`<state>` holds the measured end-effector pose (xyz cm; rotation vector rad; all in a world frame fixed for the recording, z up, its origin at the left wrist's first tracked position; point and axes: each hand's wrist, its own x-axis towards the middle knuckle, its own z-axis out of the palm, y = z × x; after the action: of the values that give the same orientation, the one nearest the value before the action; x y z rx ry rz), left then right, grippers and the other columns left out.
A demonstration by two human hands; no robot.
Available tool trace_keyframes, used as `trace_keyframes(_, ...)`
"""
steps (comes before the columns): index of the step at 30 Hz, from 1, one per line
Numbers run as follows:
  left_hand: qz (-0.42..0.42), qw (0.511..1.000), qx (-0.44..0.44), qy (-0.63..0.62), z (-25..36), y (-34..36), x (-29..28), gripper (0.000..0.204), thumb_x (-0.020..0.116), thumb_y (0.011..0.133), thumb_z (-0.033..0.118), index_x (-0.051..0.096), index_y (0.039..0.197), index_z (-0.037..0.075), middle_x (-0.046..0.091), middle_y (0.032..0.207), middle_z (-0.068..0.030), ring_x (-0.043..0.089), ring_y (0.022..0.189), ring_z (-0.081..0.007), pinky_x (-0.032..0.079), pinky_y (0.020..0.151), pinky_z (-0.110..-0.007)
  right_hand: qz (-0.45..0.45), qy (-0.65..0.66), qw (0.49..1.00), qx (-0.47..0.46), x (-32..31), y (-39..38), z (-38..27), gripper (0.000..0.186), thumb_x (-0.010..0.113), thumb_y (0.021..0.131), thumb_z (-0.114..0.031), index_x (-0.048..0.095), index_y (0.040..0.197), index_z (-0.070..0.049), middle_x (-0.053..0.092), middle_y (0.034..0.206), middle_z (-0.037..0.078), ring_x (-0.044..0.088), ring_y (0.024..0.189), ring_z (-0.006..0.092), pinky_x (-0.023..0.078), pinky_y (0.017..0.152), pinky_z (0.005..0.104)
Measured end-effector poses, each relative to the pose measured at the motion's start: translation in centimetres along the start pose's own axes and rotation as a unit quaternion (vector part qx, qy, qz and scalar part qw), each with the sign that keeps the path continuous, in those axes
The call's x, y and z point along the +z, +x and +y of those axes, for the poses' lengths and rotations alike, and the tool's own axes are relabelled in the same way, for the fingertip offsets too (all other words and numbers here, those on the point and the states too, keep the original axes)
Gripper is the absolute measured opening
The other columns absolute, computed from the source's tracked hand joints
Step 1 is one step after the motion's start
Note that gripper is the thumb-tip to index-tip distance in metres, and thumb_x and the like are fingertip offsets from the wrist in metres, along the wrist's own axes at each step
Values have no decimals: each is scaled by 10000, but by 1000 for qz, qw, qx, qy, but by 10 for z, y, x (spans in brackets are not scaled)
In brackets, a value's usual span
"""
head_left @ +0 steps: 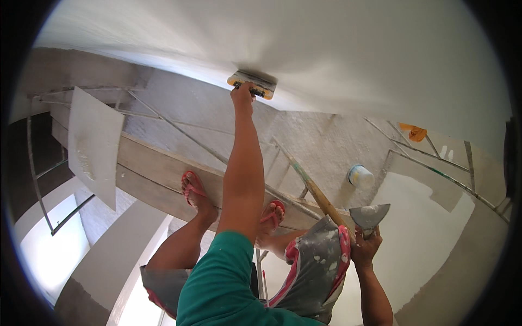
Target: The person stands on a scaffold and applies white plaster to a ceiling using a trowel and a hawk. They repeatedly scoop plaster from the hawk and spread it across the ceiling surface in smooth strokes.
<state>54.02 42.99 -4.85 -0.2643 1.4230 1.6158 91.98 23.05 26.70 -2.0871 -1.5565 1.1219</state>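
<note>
Gripping a wide flat blade (260, 84) with yellow ends in the left hand (243, 95), with fingers curled around the handle and arm stretched far out. Held right up by the big white wall (370, 60), though hard to tell about touching all along the edge. Gripping a half-round scraper (370, 216) in the right hand (366, 249), too, with fingers closed around its handle, down beside the shorts (321, 261). Kept well apart from the wall there, with its round edge pointing up. Looks like the smoothing step, maybe making soft white stuff flat, judging by the wide blade and the white spots on the shorts. Probably calls next for a long, even pull, keeping the blade flat and pressing the same all the way. After that, perhaps time to bring both tools together and scrape the wide one clean. Best to stay steady on the wooden planks (147, 157), with both feet in red sandals (193, 189), and to mind the long pole (321, 198) near the right hand.
</note>
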Motion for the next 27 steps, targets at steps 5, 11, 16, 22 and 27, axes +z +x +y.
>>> trace_keyframes(5, -39, 997, 62, 1, 91, -85, 37, 149, 634, 696, 60, 541, 757, -41, 512, 614, -73, 428, 431, -127, 330, 382, -255, 61, -57, 993, -86, -3, 2, -4, 216, 655, 782, -135, 596, 950, -12, 677, 792, 162, 667, 730, 323, 481, 633, 383)
trace_keyframes(11, -70, 985, 155, 5, 237, -233, 96, 126, 620, 708, 54, 551, 750, -43, 544, 643, -86, 477, 449, -137, 343, 386, -249, 121, -215, 961, -126, -6, 1, 4, 301, 663, 788, -299, 604, 940, -46, 641, 776, 205, 613, 751, 421, 466, 642, 476)
trace_keyframes(16, -127, 962, 238, 37, 335, -349, 141, 195, 615, 733, 109, 568, 779, -75, 600, 705, -140, 541, 469, -177, 377, 393, -282, 126, -170, 973, -93, -8, -5, 3, 351, 651, 790, -354, 616, 988, -66, 647, 803, 210, 618, 779, 426, 477, 665, 488)
trace_keyframes(22, -179, 907, 380, 13, 396, -453, 132, 240, 619, 760, 144, 581, 889, -55, 605, 871, -142, 606, 724, -203, 517, 585, -301, 134, -162, 976, -54, -1, -1, 14, 359, 657, 778, -376, 617, 992, -90, 656, 807, 199, 632, 794, 406, 492, 671, 488)
trace_keyframes(27, -184, 904, 384, -26, 359, -469, 30, 289, 482, 886, 64, 476, 1144, -65, 565, 1055, -123, 582, 969, -220, 486, 861, -360, 137, -156, 976, -61, -15, -7, 10, 308, 638, 787, -368, 602, 946, -107, 659, 807, 188, 637, 797, 401, 495, 692, 501)
